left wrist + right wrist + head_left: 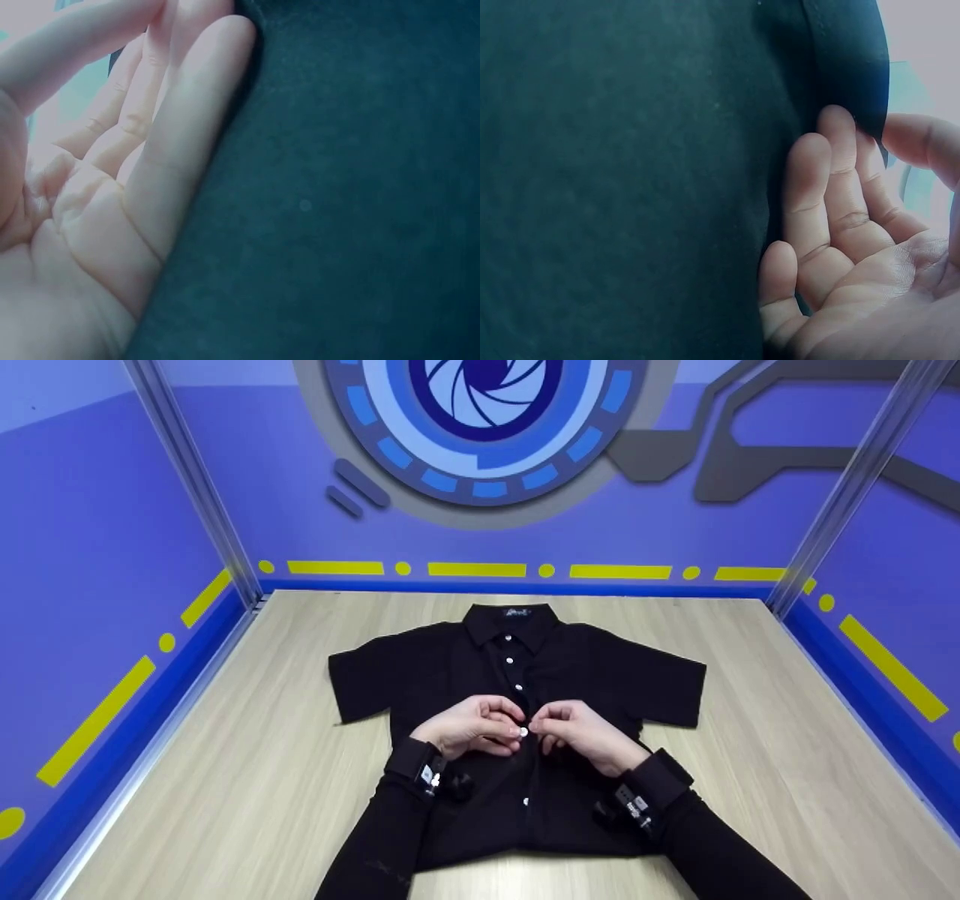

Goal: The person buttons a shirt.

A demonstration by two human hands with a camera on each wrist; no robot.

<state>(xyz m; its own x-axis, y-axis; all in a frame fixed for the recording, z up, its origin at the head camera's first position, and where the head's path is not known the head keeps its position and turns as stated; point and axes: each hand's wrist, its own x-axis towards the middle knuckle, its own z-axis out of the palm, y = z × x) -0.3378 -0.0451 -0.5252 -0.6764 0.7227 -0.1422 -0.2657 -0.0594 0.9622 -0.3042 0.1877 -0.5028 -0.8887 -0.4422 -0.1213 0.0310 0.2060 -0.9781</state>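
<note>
A black short-sleeved shirt (pixel 450 675) lies face up, its collar at the far side and white buttons running down its front. At mid-chest my left hand (pixel 476 726) pinches a white button (pixel 523 732) between thumb and fingertips. Just to the right, my right hand (pixel 589 735) pinches the edge of the front placket (pixel 847 60) with thumb and index finger. Its other fingers (pixel 806 180) lie bent against the cloth in the right wrist view. The left wrist view shows the left palm (pixel 82 232) beside dark cloth; the button is hidden there.
The shirt rests on a light wood table (pixel 247 735). Blue panels with yellow marks (pixel 480 570) and metal posts (pixel 195 487) enclose its back and sides. Each wrist wears a black strap (pixel 412 761) with a small camera.
</note>
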